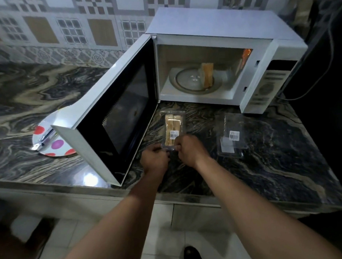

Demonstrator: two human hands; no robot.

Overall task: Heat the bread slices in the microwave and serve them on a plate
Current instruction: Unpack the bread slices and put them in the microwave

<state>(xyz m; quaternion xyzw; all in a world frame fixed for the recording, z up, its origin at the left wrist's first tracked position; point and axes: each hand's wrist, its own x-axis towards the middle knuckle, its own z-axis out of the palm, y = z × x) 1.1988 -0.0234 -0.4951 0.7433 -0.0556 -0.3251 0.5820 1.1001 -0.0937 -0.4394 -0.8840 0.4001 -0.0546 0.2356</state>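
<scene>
A white microwave (210,26) stands on the counter with its door (113,112) swung wide open to the left. Inside, bread slices (207,75) stand upright on the glass turntable (185,83). In front of the microwave lies a clear plastic pack of bread slices (173,126) with a barcode label. My left hand (155,159) and my right hand (188,148) both pinch the pack's near edge. A white plate with coloured dots (54,143) sits left of the door, partly hidden by it.
An empty clear plastic pack (231,136) lies to the right on the dark marbled counter (276,153). Metal tongs (43,139) rest on the plate. A cable (310,86) hangs at the microwave's right. The tiled wall is behind.
</scene>
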